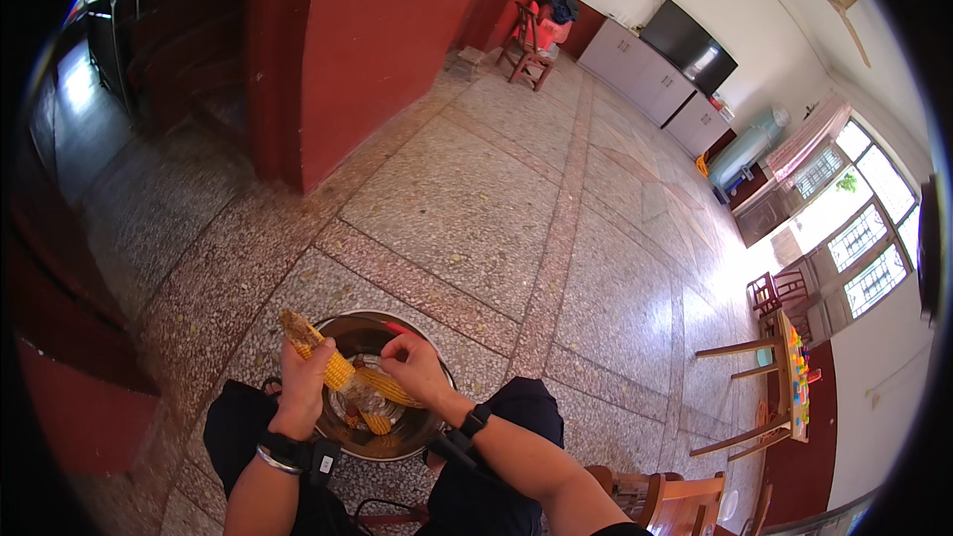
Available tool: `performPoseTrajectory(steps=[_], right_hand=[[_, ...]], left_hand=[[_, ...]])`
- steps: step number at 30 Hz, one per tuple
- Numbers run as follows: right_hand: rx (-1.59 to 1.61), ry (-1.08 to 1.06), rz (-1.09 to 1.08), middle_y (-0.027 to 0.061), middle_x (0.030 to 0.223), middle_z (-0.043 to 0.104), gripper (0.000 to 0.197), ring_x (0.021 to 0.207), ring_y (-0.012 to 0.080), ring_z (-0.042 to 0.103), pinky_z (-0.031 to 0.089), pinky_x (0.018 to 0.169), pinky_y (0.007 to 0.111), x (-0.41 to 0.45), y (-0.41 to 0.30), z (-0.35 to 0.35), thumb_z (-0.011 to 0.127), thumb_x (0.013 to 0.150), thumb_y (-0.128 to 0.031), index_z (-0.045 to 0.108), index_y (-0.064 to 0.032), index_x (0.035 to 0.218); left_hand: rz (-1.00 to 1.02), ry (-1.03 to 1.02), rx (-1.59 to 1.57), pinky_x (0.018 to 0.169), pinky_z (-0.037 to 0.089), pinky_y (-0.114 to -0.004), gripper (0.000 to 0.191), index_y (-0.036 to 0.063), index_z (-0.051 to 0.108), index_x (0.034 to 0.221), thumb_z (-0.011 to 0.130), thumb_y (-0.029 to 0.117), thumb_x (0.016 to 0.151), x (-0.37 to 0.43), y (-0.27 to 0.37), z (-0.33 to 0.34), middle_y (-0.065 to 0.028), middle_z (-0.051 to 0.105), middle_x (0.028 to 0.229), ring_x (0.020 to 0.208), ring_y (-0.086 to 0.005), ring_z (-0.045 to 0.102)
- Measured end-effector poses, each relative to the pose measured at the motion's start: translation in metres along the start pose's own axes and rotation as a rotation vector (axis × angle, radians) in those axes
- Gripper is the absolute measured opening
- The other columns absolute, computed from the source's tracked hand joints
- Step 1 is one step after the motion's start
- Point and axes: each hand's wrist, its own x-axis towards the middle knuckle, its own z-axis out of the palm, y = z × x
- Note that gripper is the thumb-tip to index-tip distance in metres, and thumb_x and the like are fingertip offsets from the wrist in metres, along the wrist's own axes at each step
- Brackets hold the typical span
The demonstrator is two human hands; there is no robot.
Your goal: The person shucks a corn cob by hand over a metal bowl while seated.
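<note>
My left hand (303,380) is closed around a corn cob (327,365), tilted over the left side of a metal basin (435,428). Yellow kernels cover most of the cob, and its upper end looks brown and dry. Above the basin's right side is my right hand (421,368), fingers curled and thumb near the fingertips. A narrow red object (398,328) shows just past those fingers; whether the hand grips it is unclear. Inside the basin lie another yellow corn cob (391,388), partly behind my right hand, and a shorter corn piece (377,423).
The basin stands between my knees on a terrazzo floor (461,223). A red wall corner (305,89) rises ahead to the left. Wooden chairs (681,499) stand close on my right, beyond them a small table (789,380) with colourful pieces. A red chair (528,52) stands far back.
</note>
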Motion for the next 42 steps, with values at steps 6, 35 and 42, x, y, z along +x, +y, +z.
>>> performPoseTrajectory(steps=[6,35,42], right_hand=[[0.288,-0.354,0.125,0.0106,0.106,0.063,0.054,0.096,0.0146,0.059,0.048,0.084,0.029,0.001,-0.011,0.005,0.073,0.084,-0.033,0.053,-0.0023,0.125],[0.565,-0.326,0.087,0.0067,0.091,0.062,0.037,0.072,0.0128,0.061,0.050,0.062,0.028,-0.016,-0.020,-0.008,0.070,0.080,-0.011,0.055,0.0019,0.112],[0.661,-0.304,0.165,0.0069,0.087,0.063,0.034,0.069,0.0132,0.061,0.050,0.059,0.028,-0.021,-0.021,-0.008,0.071,0.080,-0.010,0.057,0.0018,0.109]], left_hand=[[-0.041,-0.010,-0.003,0.076,0.051,-0.031,0.043,0.0042,0.038,0.127,0.057,-0.001,0.089,-0.011,0.017,-0.003,-0.0072,0.054,0.102,0.088,-0.0165,0.059],[0.840,-1.037,-0.057,0.095,0.046,-0.037,0.058,0.0060,0.024,0.145,0.052,0.013,0.094,-0.235,0.168,0.121,-0.0153,0.043,0.134,0.119,-0.0286,0.046],[0.822,-1.050,-0.032,0.094,0.045,-0.037,0.058,0.0053,0.025,0.144,0.052,0.014,0.094,-0.241,0.171,0.118,-0.0156,0.044,0.133,0.117,-0.0282,0.047]])
